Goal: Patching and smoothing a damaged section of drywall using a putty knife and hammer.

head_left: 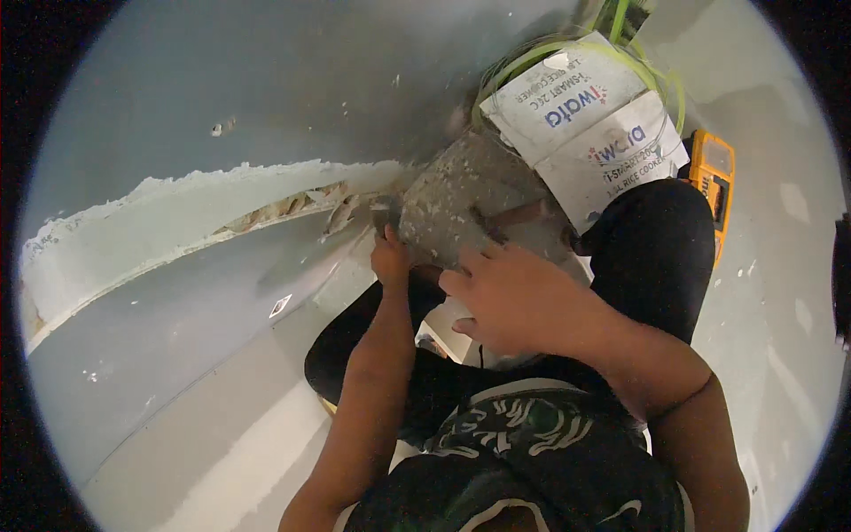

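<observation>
My left hand (390, 259) is closed on a short, flat grey tool (381, 215), possibly a scraper or chisel, held up against the wall corner. Its kind is not clear. Beside it runs a pale stripped band (182, 206) along the dark grey wall, with torn brown material (288, 208) hanging at its right end. My right hand (519, 297) hovers over my lap, fingers apart and bent, with nothing seen in it. Just past its fingertips lies a brown stick-like piece (519, 215), perhaps a tool handle, on a dusty grey surface (443, 191) strewn with debris.
White printed cardboard (576, 115) lies beyond my right knee (656, 248), with yellow-green strapping (523, 60) looped around it. A yellow-and-black device (712, 186) sits to its right. My crossed legs frame the work spot. The pale floor (239, 452) shows at left.
</observation>
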Motion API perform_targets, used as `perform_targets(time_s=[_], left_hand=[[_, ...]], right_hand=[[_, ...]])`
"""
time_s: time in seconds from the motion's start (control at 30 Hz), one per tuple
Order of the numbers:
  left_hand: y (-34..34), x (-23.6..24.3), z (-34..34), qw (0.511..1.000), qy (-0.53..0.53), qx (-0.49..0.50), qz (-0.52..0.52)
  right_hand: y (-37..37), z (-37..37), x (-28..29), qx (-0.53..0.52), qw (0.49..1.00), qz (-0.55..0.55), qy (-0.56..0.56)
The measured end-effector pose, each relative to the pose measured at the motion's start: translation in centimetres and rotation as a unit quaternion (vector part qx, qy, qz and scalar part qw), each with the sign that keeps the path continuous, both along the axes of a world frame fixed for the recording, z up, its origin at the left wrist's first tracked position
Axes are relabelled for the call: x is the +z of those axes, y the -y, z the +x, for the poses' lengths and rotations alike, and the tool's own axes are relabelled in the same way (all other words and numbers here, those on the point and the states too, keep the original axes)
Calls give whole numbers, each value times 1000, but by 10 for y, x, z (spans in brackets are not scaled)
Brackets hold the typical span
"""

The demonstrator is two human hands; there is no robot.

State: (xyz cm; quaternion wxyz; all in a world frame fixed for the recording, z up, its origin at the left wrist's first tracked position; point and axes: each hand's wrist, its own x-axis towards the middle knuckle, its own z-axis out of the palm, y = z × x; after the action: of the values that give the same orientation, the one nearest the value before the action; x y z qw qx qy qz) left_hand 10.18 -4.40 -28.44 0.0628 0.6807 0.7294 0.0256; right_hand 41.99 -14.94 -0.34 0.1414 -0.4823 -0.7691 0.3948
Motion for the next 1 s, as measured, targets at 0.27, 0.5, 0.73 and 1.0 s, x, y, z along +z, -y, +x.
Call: perform_targets(time_s=[0.27, 0.5, 0.73, 1.0], left_hand=[[-59, 41, 60, 990, 103, -3, 91], [-5, 16, 30, 993, 95, 30, 65], [-53, 48, 58, 996, 38, 10, 84], [-22, 5, 3, 995, 53, -11, 89]], right_hand=[[4, 4, -3, -12, 1000, -10, -8], [2, 0, -1, 7, 1000, -15, 6], [5, 1, -1, -7, 999, -39, -17], [3, -3, 0, 7, 999, -32, -20]])
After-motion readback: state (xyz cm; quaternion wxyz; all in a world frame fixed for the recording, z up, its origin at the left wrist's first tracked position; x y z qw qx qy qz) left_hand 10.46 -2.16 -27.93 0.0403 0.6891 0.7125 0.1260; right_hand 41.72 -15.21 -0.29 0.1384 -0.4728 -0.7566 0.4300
